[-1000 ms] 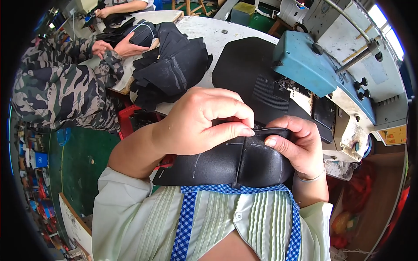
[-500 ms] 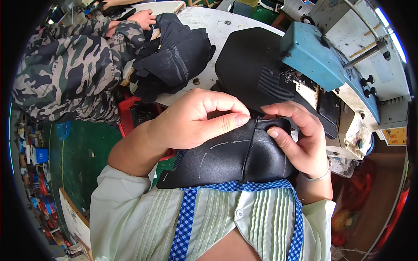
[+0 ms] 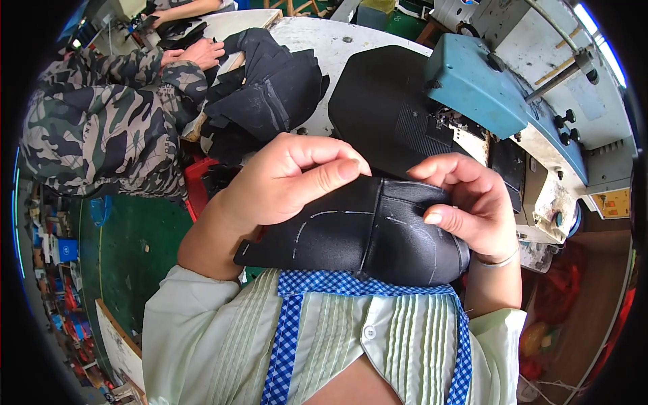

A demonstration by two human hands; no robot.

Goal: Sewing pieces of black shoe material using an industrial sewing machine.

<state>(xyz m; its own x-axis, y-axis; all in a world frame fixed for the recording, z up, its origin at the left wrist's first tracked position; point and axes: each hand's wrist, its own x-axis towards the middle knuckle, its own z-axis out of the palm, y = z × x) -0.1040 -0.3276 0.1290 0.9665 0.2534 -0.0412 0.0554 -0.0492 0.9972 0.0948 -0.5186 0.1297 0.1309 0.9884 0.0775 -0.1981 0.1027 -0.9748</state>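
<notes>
Two hands on one black leather piece (image 3: pixel 358 233), held in front of the chest, off the counter (image 3: pixel 337 40).
- Left hand (image 3: pixel 283 185): thumb on top, fingers curled over the piece's upper edge, clamping it.
- Right hand (image 3: pixel 469 206): fingers pinching the piece's right end, thumb pressed on its face.
- Leather piece: curved, a seam ridge down its middle, pale dashed guide lines on the left half.
- Sewing machine (image 3: pixel 499 88): blue, at the counter's right edge, beyond the hands.
- Black pile (image 3: pixel 270 91): more cut pieces, counter's left edge.
- Co-worker (image 3: pixel 101 128): camouflage sleeves, far left.

Step, as judged: seam being folded or checked by hand. Next move likely calls for keeping the fold aligned.
</notes>
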